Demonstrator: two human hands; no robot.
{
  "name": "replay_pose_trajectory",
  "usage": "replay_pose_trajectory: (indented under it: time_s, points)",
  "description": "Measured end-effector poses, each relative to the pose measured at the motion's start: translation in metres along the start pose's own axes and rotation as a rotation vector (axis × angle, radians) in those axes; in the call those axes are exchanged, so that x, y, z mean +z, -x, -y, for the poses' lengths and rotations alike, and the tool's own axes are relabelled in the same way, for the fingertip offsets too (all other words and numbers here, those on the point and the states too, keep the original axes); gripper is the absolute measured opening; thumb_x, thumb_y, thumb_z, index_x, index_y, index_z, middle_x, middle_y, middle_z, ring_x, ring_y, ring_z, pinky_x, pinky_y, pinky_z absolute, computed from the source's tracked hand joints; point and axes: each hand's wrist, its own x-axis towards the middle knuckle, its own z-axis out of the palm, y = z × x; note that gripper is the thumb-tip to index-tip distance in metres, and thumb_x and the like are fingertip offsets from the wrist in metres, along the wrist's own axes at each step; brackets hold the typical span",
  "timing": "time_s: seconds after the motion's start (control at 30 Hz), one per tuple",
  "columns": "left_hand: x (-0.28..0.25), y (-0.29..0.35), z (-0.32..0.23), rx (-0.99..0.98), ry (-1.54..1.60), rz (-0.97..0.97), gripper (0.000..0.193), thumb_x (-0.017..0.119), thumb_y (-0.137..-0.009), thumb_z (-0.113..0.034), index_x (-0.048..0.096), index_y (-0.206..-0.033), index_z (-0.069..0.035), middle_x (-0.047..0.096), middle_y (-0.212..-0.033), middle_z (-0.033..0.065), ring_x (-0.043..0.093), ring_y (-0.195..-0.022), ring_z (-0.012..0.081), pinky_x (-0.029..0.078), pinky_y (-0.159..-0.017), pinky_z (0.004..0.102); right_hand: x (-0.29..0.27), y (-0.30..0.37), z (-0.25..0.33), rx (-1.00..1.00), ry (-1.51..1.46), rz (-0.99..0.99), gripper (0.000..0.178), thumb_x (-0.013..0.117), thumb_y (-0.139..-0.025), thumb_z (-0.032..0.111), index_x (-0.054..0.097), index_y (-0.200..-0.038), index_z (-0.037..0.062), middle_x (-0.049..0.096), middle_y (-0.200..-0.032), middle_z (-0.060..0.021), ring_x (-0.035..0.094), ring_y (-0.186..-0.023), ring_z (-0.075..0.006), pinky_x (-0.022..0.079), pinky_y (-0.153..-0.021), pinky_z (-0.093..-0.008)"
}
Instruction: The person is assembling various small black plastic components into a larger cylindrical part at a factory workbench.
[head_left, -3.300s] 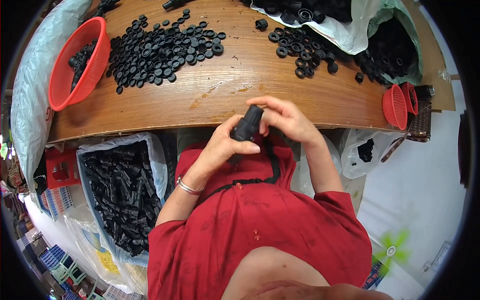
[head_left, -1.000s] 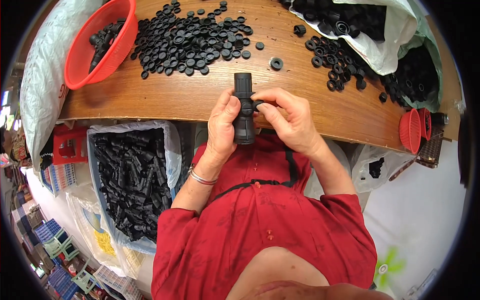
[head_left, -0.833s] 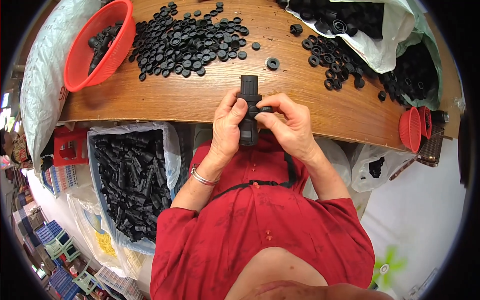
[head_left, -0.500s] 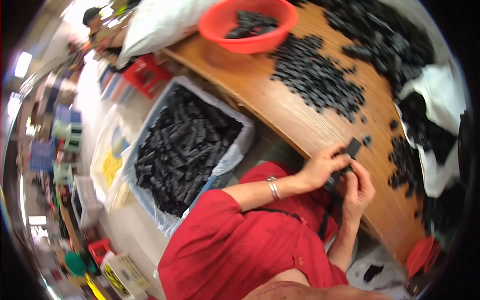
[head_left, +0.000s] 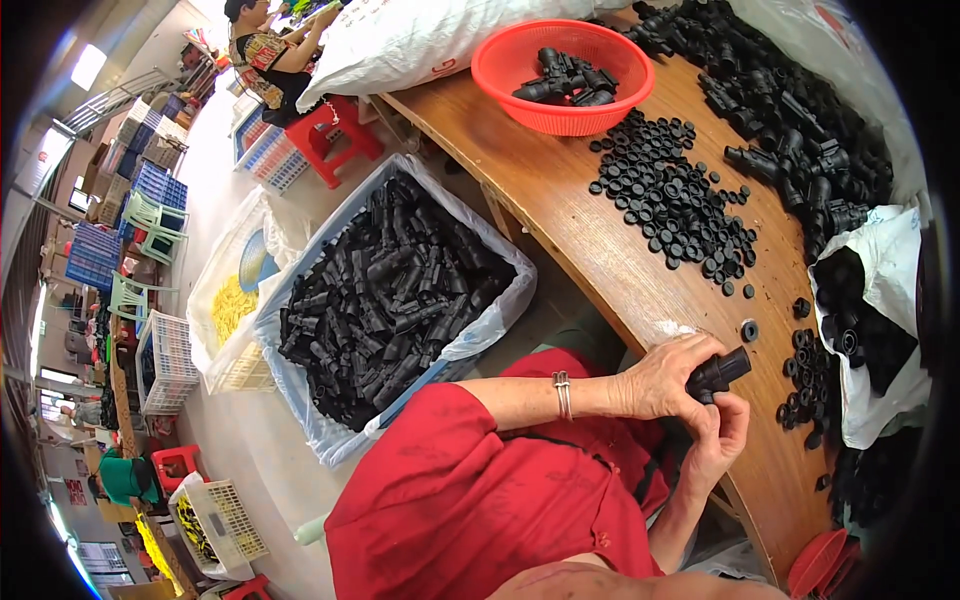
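My left hand, with metal bangles on its wrist, wraps round a black plastic pipe fitting at the table's front edge. One ridged end of the fitting sticks out past the fingers, toward the right. Just below, my right hand pinches the fitting's lower part, which the fingers partly hide. Beyond both hands, a single black ring lies on the wooden table. Farther off, many small black caps are spread out, and more black rings lie to the right.
A red basket of black fittings stands at the back, beside a white sack. Loose black fittings heap up at far right, above an open white bag. On the left, a lined blue crate holds similar parts. A person sits beyond.
The view has shifted and become sharper. My hands have turned the fitting, and its free end now points more to the right. Both hands still hold it.
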Motion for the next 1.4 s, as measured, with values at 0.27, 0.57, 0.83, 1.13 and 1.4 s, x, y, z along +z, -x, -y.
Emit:
replay_pose_trajectory:
  time_s: [0.27, 0.57, 0.83, 1.13, 1.4]
  points:
    - [-0.005, -0.005, 0.0, -0.247, 0.29, 0.029, 0.061, 0.088, -0.049, -0.02, 0.058, -0.099, -0.004, 0.06, -0.083, 0.0061, 0.058, -0.081, 0.0152, 0.048, -0.071, 0.03, 0.013, 0.006, 0.017, -0.081, 0.168, 0.021, 0.016, 0.053, -0.092, 0.001, 0.06, -0.107, -0.0015, 0.06, -0.103, -0.0042, 0.056, -0.094, -0.0115, 0.045, -0.088, -0.025]
    - [-0.012, -0.014, 0.001, -0.395, 0.443, -0.035, 0.053, 0.082, -0.05, -0.001, 0.058, -0.097, -0.004, 0.061, -0.079, -0.0011, 0.056, -0.071, 0.008, 0.049, -0.063, 0.0255, 0.034, 0.011, -0.005, -0.043, 0.104, -0.004, 0.044, 0.055, -0.093, 0.002, 0.041, -0.135, -0.0008, 0.052, -0.124, -0.0099, 0.053, -0.111, -0.017, 0.042, -0.097, -0.0303]
    - [0.015, -0.004, 0.004, -0.547, 1.053, -0.214, 0.074, 0.08, -0.067, -0.009, 0.04, -0.129, -0.007, 0.053, -0.112, 0.0065, 0.054, -0.094, 0.0128, 0.048, -0.083, 0.0269, 0.041, 0.009, -0.01, -0.043, 0.155, -0.052, 0.063, 0.062, -0.084, 0.0, 0.035, -0.14, 0.0014, 0.041, -0.137, -0.0112, 0.043, -0.124, -0.0213, 0.034, -0.105, -0.0332]
    - [-0.025, -0.012, -0.017, -0.105, 0.21, 0.259, 0.09, 0.086, -0.053, -0.021, 0.046, -0.131, 0.001, 0.056, -0.122, 0.0149, 0.053, -0.116, 0.0232, 0.041, -0.1, 0.0332, -0.027, -0.016, 0.084, -0.008, 0.708, 0.419, 0.047, 0.069, -0.066, 0.005, 0.058, -0.112, 0.0001, 0.058, -0.112, -0.0152, 0.06, -0.097, -0.0271, 0.05, -0.078, -0.0336]
    - [0.0, 0.011, 0.004, -0.687, 0.697, 0.814, 0.076, 0.081, -0.058, -0.014, 0.052, -0.127, 0.002, 0.059, -0.114, 0.0077, 0.054, -0.105, 0.0179, 0.042, -0.094, 0.0291, -0.031, -0.014, 0.07, -0.158, 0.539, 0.499, 0.043, 0.075, -0.068, 0.012, 0.064, -0.109, 0.0014, 0.067, -0.097, -0.0155, 0.066, -0.083, -0.03, 0.052, -0.071, -0.0335]
